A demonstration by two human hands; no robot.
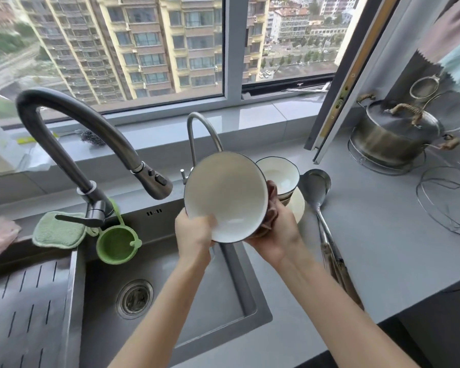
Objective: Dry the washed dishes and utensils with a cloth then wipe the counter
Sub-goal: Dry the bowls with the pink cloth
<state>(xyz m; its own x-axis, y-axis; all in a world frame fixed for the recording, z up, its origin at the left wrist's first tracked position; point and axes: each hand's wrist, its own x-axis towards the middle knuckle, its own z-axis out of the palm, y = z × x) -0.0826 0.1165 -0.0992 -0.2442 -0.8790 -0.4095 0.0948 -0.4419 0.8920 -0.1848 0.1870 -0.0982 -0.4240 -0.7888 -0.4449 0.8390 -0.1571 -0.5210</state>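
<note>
We hold the bowl [225, 197] tipped on its side above the right edge of the sink [170, 274], its white inside facing us — a sensible tilt, we judge, since any drips fall into the sink rather than onto the table [383, 235]. Our left hand [194, 232] is closed on the near rim, thumb inside the bowl and fingers hidden behind it, steadying the bowl. Our right hand [274, 232] is cupped against the outside wall with a pinkish cloth [270, 216] pressed between palm and bowl, so it clamps both at once; this looks like the drying of the outer surface. Just behind, on the table beside the sink's right edge, more bowls [279, 176] sit stacked on a plate [298, 205], with a ladle [316, 189] lying alongside — kept close, likely waiting their turn.
</note>
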